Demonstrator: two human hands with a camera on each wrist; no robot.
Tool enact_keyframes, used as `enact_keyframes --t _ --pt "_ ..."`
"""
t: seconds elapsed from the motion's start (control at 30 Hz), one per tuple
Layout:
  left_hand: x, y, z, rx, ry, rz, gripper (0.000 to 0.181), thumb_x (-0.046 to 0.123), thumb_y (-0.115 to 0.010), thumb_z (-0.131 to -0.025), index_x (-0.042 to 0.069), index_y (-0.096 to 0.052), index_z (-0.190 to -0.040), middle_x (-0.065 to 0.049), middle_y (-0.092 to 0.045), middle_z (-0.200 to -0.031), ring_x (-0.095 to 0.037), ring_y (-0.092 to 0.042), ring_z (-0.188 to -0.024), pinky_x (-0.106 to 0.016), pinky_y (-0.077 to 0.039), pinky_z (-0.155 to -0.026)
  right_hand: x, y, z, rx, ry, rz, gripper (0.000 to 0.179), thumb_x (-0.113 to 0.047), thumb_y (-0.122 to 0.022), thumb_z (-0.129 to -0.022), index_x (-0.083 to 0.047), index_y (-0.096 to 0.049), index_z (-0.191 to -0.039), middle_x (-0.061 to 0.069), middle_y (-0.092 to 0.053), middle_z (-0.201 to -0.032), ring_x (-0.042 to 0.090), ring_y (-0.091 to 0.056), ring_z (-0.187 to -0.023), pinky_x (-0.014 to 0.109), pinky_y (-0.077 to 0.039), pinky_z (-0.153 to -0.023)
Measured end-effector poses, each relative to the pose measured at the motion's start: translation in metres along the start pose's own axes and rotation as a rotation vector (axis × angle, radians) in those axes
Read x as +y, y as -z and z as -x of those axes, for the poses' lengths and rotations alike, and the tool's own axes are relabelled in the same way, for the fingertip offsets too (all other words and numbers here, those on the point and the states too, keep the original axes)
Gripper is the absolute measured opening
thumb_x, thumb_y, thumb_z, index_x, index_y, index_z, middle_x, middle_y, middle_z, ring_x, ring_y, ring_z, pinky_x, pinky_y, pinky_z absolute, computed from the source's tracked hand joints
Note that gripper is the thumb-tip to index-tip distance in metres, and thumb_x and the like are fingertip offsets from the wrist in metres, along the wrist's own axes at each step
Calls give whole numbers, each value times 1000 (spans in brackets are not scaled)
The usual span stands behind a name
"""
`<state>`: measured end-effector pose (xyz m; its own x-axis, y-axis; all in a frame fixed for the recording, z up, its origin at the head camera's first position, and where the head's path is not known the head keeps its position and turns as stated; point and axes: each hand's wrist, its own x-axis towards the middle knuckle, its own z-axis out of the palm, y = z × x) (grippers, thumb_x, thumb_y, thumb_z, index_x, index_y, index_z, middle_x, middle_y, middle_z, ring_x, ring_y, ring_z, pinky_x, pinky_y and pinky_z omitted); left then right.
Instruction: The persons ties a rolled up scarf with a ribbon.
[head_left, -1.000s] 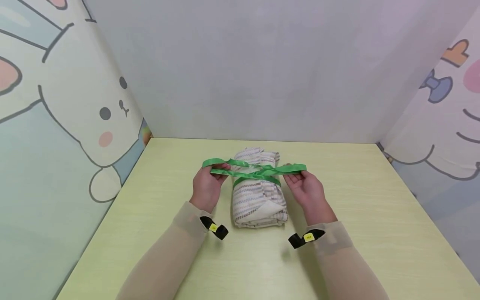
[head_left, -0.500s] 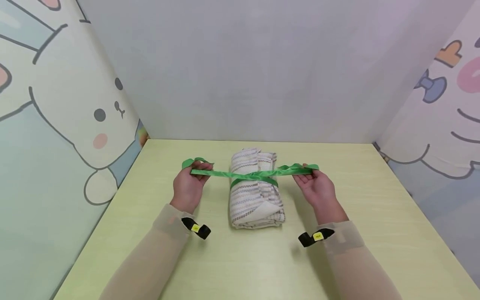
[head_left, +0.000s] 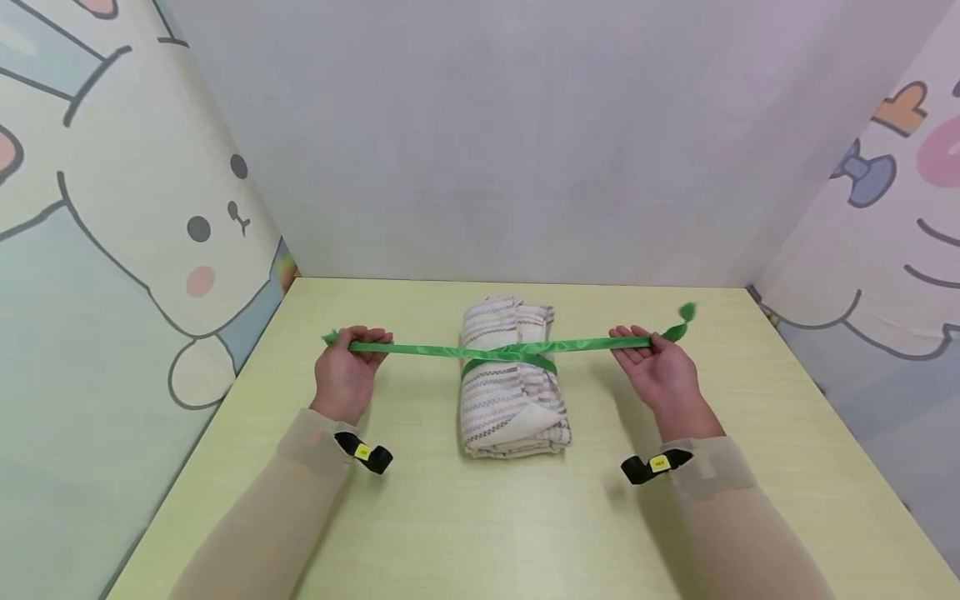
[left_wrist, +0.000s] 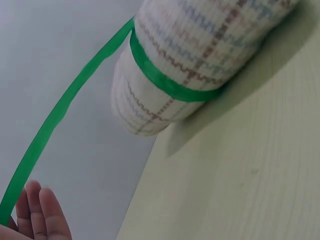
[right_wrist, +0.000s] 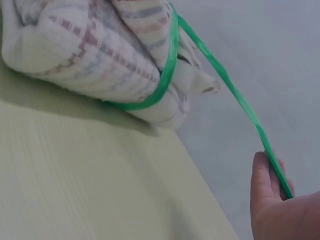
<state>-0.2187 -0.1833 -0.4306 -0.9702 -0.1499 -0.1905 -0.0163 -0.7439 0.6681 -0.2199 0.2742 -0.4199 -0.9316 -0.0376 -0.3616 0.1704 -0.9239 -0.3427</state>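
A folded, rolled cloth point(head_left: 498, 408) with striped woven patterns lies on the table, and a green ribbon point(head_left: 427, 351) circles its middle and crosses on top. To the left of the bundle, my left hand point(head_left: 348, 375) pinches one ribbon length between thumb and fingers. On the opposite side my right hand point(head_left: 663, 375) pinches the other length, whose loose end sticks up past the thumb. Both lengths run nearly straight out from the crossing. In the wrist views the ribbon band point(left_wrist: 167, 85) wraps snugly round the cloth's side, and its underside is hidden.
The pale yellow table point(head_left: 510, 533) reaches back to a grey wall panel point(head_left: 480, 150). Side panels with cartoon drawings stand at left point(head_left: 135, 250) and right point(head_left: 885, 250). Black wrist straps point(head_left: 363, 452) sit over both sleeves.
Both hands have moved apart, left hand leftward and right hand rightward, drawing the ribbon lengths out straight. The loops near the hands have run out. The bundle has stayed in place.
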Motion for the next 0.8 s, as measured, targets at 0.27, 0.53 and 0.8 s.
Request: enact_keyframes --t 0.27,0.53,0.8 --pt "9 18 -6 91 39 -33 23 21 -37 -114 5 -53 -109 -12 -72 -97 -31 -68 -105 -41 -48 -106 -20 12 -3 43 -1 2 40 -27 -32 -114 -3 -50 -140 15 -41 -157 26 -37 -148 40 -30 -119" --pt "12 34 -10 96 95 -67 26 23 -34 -114 4 -51 -115 -12 -73 -98 -33 -63 -119 -38 -51 -103 -34 26 -6 104 29 24 39 -28 -33 -113 -2 -55 -132 13 -40 -158 25 -39 -147 41 -33 -117" --pt "19 48 -5 145 133 -260 34 33 -31 -114 4 -49 -121 -9 -70 -104 -29 -65 -115 -40 -48 -107 -46 35 -1 139 36 170 32 -24 -38 -112 -4 -56 -129 15 -55 -143 22 -41 -145 42 -31 -117"
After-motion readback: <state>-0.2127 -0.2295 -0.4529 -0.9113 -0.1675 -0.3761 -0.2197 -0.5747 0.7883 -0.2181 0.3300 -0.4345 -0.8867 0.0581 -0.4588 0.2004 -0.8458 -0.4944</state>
